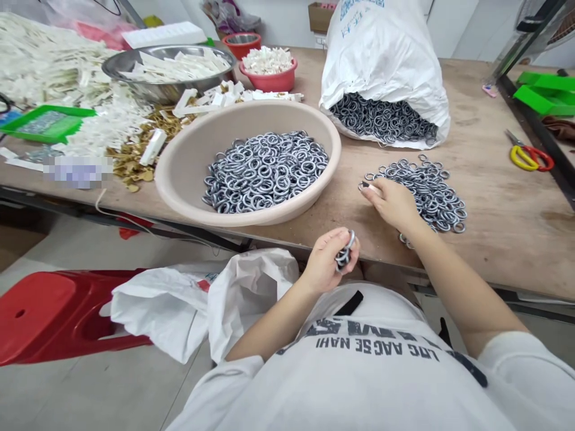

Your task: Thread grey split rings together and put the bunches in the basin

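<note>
Several grey metal rings [345,251] are bunched in my left hand [327,258], its fingers curled round them just off the table's front edge. My right hand [394,203] is over the left side of a loose pile of the same rings [438,194]. Its thumb and fingers are pinched together, with a ring [362,186] showing at the fingertips. To the left stands a wide beige basin [179,185] holding a large heap of rings [269,170]. Behind the pile, a white woven sack [381,54] lies with its mouth toward me, more rings inside.
Red-and-yellow scissors [532,157] lie at the right, near green trays [545,93]. White strips and brassy pieces [130,161] cover the left, around a steel bowl [166,90] and a red bowl [272,81]. Below the table are a white sack [171,305] and a red stool [40,311].
</note>
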`<action>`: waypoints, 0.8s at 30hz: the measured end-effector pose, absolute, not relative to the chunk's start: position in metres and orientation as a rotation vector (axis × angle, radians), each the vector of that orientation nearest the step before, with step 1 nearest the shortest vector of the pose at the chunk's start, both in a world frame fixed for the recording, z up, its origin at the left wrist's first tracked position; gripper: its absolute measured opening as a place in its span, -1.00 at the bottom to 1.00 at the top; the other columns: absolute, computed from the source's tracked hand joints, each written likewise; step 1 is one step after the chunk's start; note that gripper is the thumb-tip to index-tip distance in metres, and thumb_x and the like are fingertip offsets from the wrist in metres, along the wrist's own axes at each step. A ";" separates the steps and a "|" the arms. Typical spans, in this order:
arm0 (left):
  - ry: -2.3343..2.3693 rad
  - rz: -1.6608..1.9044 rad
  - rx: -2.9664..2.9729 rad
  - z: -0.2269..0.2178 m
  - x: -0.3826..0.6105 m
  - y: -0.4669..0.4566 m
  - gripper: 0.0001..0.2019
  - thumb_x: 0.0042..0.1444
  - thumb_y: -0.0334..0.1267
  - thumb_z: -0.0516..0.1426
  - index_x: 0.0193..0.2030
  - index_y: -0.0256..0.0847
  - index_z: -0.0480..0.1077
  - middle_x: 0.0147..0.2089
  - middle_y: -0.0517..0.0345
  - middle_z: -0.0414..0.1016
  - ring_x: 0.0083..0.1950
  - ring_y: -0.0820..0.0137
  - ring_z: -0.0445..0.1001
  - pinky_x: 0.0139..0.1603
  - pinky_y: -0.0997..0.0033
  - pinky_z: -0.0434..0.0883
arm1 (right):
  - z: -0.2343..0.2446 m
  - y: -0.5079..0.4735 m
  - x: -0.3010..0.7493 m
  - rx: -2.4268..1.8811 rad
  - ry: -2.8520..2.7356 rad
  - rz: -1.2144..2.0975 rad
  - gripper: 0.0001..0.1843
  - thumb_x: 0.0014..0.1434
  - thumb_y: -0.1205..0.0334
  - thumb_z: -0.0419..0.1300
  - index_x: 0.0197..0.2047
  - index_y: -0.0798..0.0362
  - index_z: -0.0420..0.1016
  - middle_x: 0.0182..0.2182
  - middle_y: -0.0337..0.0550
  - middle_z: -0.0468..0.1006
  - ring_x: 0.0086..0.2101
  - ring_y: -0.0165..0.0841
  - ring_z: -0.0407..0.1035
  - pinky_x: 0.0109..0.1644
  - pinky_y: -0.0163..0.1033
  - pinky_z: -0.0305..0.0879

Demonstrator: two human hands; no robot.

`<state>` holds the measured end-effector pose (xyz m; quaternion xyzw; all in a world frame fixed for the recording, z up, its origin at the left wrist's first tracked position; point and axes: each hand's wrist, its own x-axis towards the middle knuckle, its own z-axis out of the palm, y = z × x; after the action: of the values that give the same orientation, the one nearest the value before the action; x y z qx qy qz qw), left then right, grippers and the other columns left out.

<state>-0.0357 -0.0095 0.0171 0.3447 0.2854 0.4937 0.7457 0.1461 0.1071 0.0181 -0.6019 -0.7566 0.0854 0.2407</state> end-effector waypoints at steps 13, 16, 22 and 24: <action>0.737 1.129 0.367 0.007 -0.046 0.012 -0.67 0.09 0.01 0.25 -0.24 -0.20 0.34 -0.42 0.29 0.38 -0.59 0.62 0.29 -0.73 0.67 0.02 | 0.029 0.135 0.139 -1.461 -2.146 0.433 -0.80 0.24 0.16 0.25 -0.27 0.15 0.56 -0.39 -0.17 0.55 -0.38 -0.46 0.36 -0.32 -0.32 0.11; 0.802 1.167 0.503 0.004 -0.037 0.013 -0.63 0.07 0.03 0.29 -0.24 -0.21 0.33 -0.40 0.28 0.39 -0.59 0.64 0.29 -0.72 0.67 0.00 | 0.038 0.097 0.140 -1.178 -1.902 1.040 -0.78 0.18 0.17 0.29 -0.14 0.10 0.54 -0.32 -0.20 0.61 -0.37 -0.43 0.40 -0.27 -0.32 0.27; 0.850 1.138 0.779 0.002 -0.021 0.007 -0.60 0.11 0.10 0.25 -0.28 -0.23 0.33 -0.44 0.29 0.38 -0.61 0.63 0.28 -0.71 0.63 -0.02 | 0.048 0.039 0.135 -1.105 -1.691 1.372 -0.78 0.23 0.07 0.25 -0.28 0.06 0.52 -0.40 -0.21 0.60 -0.37 -0.35 0.47 -0.24 -0.24 0.39; 0.864 1.107 0.826 0.003 -0.019 0.005 -0.59 0.11 0.12 0.24 -0.32 -0.25 0.35 -0.45 0.27 0.38 -0.61 0.63 0.29 -0.70 0.62 0.00 | 0.049 0.033 0.132 -1.081 -1.619 1.392 -0.78 0.24 0.06 0.25 -0.27 0.05 0.50 -0.42 -0.22 0.58 -0.41 -0.35 0.47 -0.28 -0.23 0.41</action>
<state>-0.0187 0.0052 0.0030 0.3688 0.3857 0.4945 0.6861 0.1324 0.0328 0.0488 -0.4205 -0.6298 0.5413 0.3656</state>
